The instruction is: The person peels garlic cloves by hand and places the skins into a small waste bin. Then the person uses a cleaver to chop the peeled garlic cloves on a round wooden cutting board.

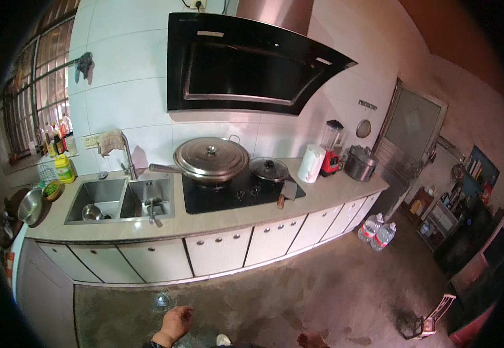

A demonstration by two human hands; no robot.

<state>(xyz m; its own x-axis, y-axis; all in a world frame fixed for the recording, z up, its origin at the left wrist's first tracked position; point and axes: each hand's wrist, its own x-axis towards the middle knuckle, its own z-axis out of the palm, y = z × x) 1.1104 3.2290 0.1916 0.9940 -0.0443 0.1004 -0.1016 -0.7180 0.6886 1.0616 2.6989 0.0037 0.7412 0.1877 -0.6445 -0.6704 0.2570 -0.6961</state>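
Low in the view, my left hand point(177, 322) hangs over the floor, its fingers loosely curled with no object visible in them. My right hand point(312, 340) is dim and partly cut off by the bottom edge; its grip cannot be made out. Neither hand touches the counter point(234, 213). On the black cooktop point(230, 201) stands a large lidded steel wok point(210, 158), its long handle towards the sink. A smaller pan with a glass lid point(269, 169) sits to its right. A cleaver point(287, 191) with a wooden handle lies at the cooktop's right front corner.
A double-bowl sink point(123, 217) holds a metal bowl point(92, 212). Right of the cooktop stand a white kettle point(312, 163), a red-based blender point(331, 161) and a steel pot point(360, 163). Water bottles point(375, 232) and a small chair point(429, 324) are on the floor. A range hood point(252, 69) hangs above.
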